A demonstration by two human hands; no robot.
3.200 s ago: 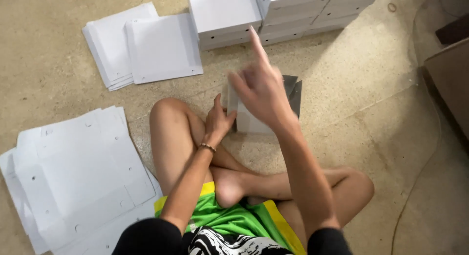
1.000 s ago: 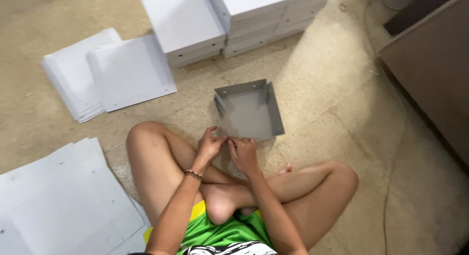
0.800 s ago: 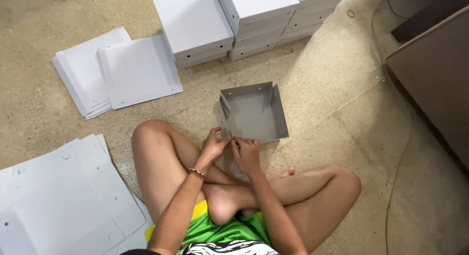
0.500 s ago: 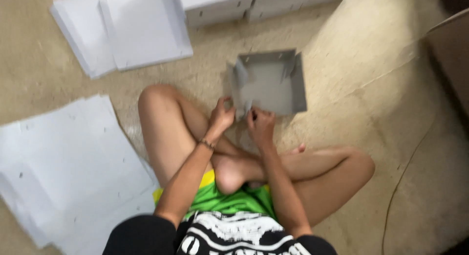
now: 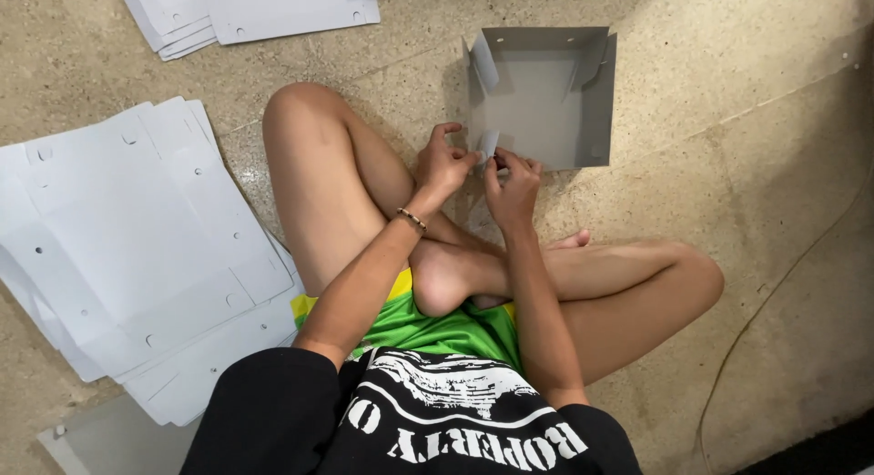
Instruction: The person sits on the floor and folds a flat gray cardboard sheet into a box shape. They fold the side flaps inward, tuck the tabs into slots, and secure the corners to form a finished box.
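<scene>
Seated cross-legged, left hand (image 5: 443,163) and right hand (image 5: 512,185) fingers pinched shut on near flap of half-folded grey box (image 5: 546,102), flat white sheets (image 5: 127,247) well left of box

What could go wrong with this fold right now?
Both the left hand and right hand pinch one small flap at the near edge of the grey half-folded box; it may crease or tear. The box's near wall is not up, so the raised sides could spring flat.
</scene>
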